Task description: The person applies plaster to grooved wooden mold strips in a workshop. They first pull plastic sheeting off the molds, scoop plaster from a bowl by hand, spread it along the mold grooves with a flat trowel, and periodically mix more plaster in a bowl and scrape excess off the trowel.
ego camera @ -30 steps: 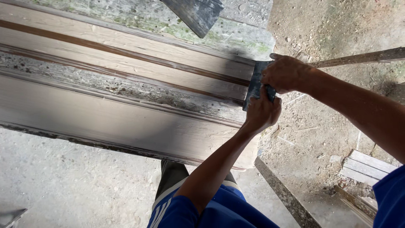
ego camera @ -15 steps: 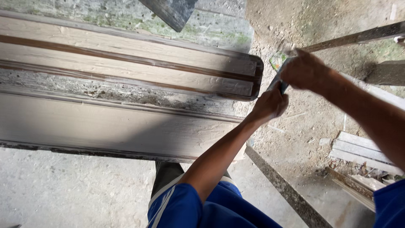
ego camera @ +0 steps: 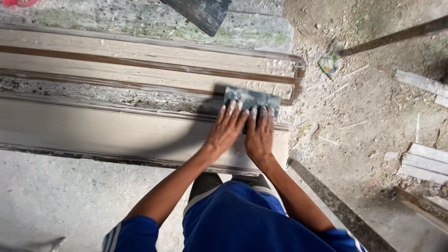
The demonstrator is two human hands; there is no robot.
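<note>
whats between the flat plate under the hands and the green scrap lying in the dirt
In the head view, the rounded end of the wet plaster moulding, then bare dirt floor, separates the plate from the green scrap.

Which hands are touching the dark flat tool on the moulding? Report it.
Touching, both. The head view shows the left hand and right hand with fingertips pressed flat on the dark flat tool, no gap visible.

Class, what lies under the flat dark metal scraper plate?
Both hands, left and right, press the dark scraper plate onto the long pale moulded plaster strip. The surface directly beneath is covered.
</note>
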